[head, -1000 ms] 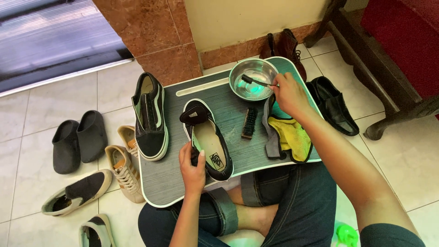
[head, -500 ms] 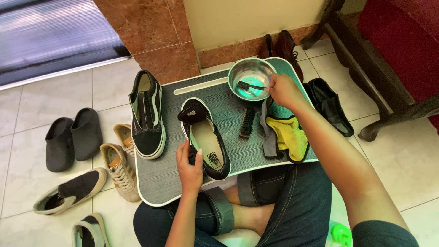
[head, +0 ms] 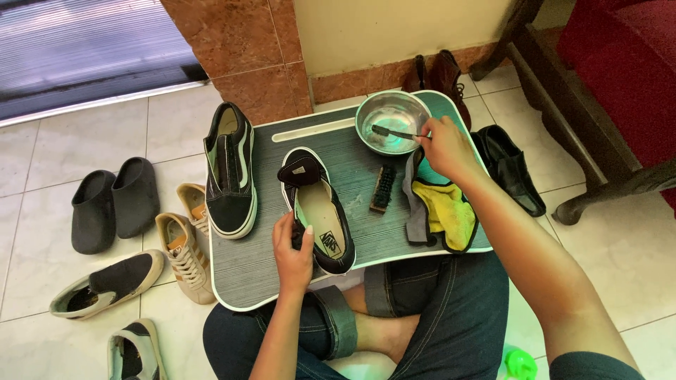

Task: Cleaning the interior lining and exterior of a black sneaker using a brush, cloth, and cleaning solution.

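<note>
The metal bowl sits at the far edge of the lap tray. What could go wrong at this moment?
1. The metal bowl stands near the rim of the lap tray; pushing with the small brush in the right hand may tip it.
2. The tray rests on the legs, so a shift may slide the black shoe, held by the left hand.

The person's left hand [head: 294,257] is curling closed by the lap tray's near edge, forearm rising straight from below, while the right hand [head: 445,148] is pinching shut near the far right corner, its arm stretching diagonally across.
</note>
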